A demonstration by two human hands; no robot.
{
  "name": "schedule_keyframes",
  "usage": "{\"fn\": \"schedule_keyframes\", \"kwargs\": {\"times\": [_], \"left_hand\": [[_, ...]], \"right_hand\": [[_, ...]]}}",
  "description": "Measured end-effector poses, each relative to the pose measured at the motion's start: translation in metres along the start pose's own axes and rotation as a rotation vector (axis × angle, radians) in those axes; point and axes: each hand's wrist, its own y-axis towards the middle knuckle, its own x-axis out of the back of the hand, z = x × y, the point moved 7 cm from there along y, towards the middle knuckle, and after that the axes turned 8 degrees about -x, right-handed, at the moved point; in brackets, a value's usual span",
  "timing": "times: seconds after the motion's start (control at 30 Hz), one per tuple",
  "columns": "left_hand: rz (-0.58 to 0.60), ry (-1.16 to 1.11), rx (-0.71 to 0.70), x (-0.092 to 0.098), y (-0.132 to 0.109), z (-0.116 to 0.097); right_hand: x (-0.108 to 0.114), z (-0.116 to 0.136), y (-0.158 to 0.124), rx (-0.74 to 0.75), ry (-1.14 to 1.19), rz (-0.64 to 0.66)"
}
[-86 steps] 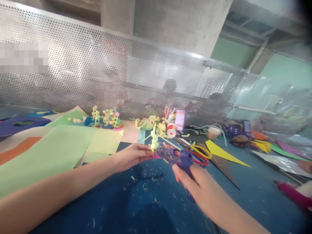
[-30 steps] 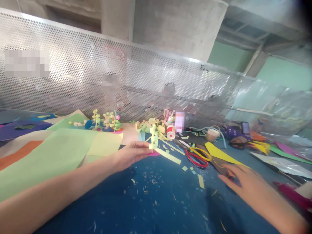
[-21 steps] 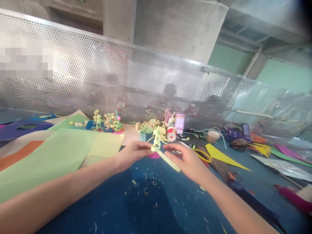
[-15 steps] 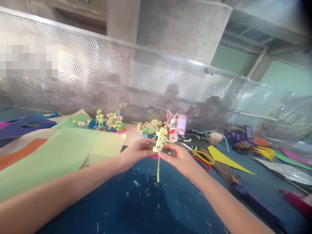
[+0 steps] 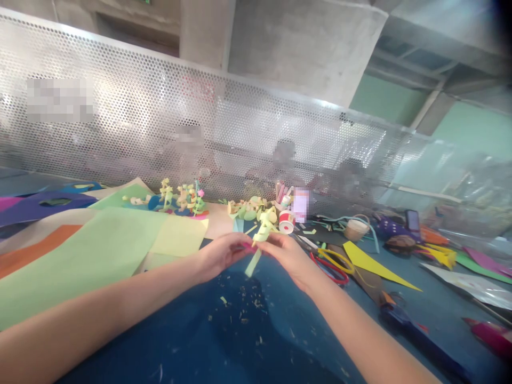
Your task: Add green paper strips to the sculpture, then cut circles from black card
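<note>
A small pale yellow-green paper figure (image 5: 262, 230), made of curled and folded strips, stands between my hands above the table. One paper strip (image 5: 252, 265) hangs down from its underside, tilted to the left. My right hand (image 5: 288, 257) pinches the figure's lower part between thumb and fingers. From the other side, the fingertips of my left hand (image 5: 224, 256) close on its base, partly hidden there. Just behind the figure sits a red and white round tub (image 5: 287, 222), beside a pile of pale paper pieces (image 5: 246, 207).
Similar paper figures (image 5: 188, 197) stand at the back left. Green paper sheets (image 5: 100, 250) cover the left side. Yellow-handled scissors (image 5: 336, 261), a yellow paper triangle (image 5: 376, 266) and a dark blue tool (image 5: 416, 330) lie to the right. A perforated metal barrier (image 5: 160, 122) rises behind.
The hanging strip has swung from vertical to a leftward slant and shows its broad side. My left hand's fingers have shifted lower around the base. The view has moved slightly.
</note>
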Motion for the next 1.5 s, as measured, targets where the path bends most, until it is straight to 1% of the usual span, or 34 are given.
{"fn": "schedule_keyframes", "kwargs": {"times": [0.1,0.2,0.27,0.33,0.43,0.53,0.57,0.7,0.83,0.9,1.03,1.1,1.17,1.27,1.37,1.5], "left_hand": [[-0.004,-0.024,0.022,0.000,0.000,0.002],[-0.026,-0.003,-0.001,0.003,0.000,0.002],[-0.039,0.011,-0.008,0.006,0.001,0.003],[-0.055,0.022,-0.015,0.009,0.002,0.004],[-0.092,0.027,-0.019,0.013,0.004,0.004],[-0.131,0.038,-0.021,0.018,0.005,0.003],[-0.145,0.049,-0.023,0.019,0.005,0.003],[-0.184,0.087,-0.007,0.019,0.003,0.000],[-0.152,0.097,-0.010,0.012,0.002,-0.003],[-0.150,0.105,-0.011,0.013,0.002,-0.003],[-0.143,0.117,-0.020,0.016,0.003,0.001],[-0.140,0.130,-0.017,0.017,0.003,0.003],[-0.147,0.149,-0.017,0.017,0.003,0.003],[-0.133,0.152,-0.034,0.013,0.001,0.000],[-0.101,0.152,-0.052,0.008,0.000,-0.004],[-0.119,0.213,-0.033,0.007,-0.002,-0.005]], "right_hand": [[0.002,-0.004,0.000,-0.046,0.026,0.026],[0.009,-0.004,-0.003,-0.092,0.030,0.060],[0.018,-0.001,-0.007,-0.099,-0.016,0.082],[0.027,0.003,-0.010,-0.089,-0.116,0.096],[0.036,0.013,-0.018,-0.022,-0.308,0.131],[0.032,0.025,-0.029,0.097,-0.489,0.202],[0.030,0.028,-0.033,0.132,-0.552,0.208],[0.017,0.038,-0.040,0.253,-0.791,0.138],[0.004,0.036,-0.040,0.365,-0.959,0.094],[0.000,0.035,-0.040,0.431,-1.026,0.055],[-0.012,0.036,-0.045,0.620,-1.167,0.016],[-0.018,0.039,-0.049,0.722,-1.241,-0.024],[-0.022,0.041,-0.053,0.786,-1.295,-0.070],[-0.026,0.040,-0.055,0.803,-1.332,-0.097],[-0.024,0.040,-0.054,0.791,-1.310,-0.121],[-0.023,0.043,-0.058,0.799,-1.327,-0.139]]}}
